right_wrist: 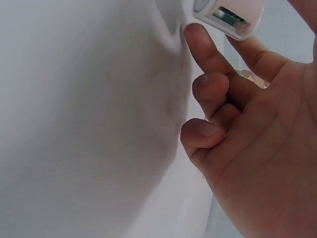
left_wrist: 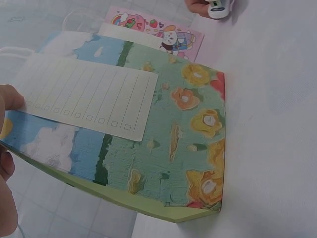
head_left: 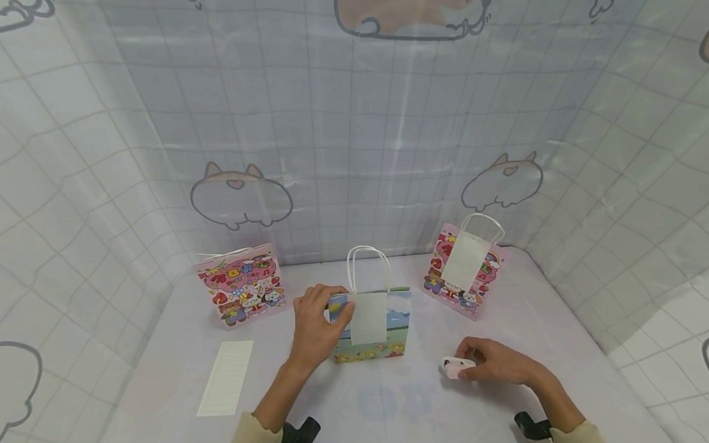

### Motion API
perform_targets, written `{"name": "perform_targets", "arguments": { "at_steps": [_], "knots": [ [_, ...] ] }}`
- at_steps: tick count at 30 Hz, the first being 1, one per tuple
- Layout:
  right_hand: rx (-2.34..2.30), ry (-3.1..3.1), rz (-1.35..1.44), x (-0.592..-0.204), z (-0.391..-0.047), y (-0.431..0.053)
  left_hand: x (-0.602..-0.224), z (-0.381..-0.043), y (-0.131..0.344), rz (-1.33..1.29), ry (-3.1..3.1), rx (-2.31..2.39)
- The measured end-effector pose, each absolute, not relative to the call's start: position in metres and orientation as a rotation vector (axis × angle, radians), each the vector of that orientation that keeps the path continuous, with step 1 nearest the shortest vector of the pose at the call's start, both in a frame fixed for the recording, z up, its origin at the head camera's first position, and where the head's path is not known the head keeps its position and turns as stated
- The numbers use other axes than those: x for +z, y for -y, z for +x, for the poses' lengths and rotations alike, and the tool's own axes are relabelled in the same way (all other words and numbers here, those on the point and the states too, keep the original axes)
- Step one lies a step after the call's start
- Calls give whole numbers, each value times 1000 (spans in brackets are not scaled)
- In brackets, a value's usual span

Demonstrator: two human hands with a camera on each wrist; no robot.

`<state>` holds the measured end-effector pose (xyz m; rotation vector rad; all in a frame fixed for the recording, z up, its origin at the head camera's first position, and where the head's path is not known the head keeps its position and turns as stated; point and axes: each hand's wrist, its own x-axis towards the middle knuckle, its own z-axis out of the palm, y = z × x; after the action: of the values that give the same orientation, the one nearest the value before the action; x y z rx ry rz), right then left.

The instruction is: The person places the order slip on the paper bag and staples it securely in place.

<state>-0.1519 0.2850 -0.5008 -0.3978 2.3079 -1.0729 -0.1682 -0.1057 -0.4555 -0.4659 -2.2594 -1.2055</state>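
Observation:
A paper gift bag (head_left: 396, 324) with painted sky and flowers stands upright at the middle of the table, its white handles raised. My left hand (head_left: 319, 320) grips its upper left corner, thumb on the front beside a checklist slip (left_wrist: 89, 96). That slip lies against the bag's front, lined and with small boxes along one end. Lower right, my right hand (head_left: 494, 361) holds a small pink and white stapler (head_left: 453, 368) between thumb and fingers, low over the table. The stapler's metal mouth shows in the right wrist view, where two other fingers are curled toward the palm.
Pink cartoon gift bags stand at the back left (head_left: 248, 284) and back right (head_left: 435, 280); the right one has a pale slip (head_left: 466, 262) on its front. More pale slips (head_left: 225, 379) lie on the table at left. Grid-patterned sheeting (head_left: 352, 150) encloses the back and sides.

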Motion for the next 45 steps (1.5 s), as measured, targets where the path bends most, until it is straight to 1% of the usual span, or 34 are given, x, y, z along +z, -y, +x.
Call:
{"name": "perform_targets", "arguments": {
  "at_steps": [16,27,45],
  "knots": [
    [-1148,-2417,-533,-488,-168,-280,-452,-165,106,-452,2276,-1220],
    [-1185,-2592,-600,-474,-182,-264,-454,-167,106,-459,2269,-1208],
    [-1315,-2660,-577,-450,-205,-239,-453,-167,104,-453,2278,-1231]
  ]
}}
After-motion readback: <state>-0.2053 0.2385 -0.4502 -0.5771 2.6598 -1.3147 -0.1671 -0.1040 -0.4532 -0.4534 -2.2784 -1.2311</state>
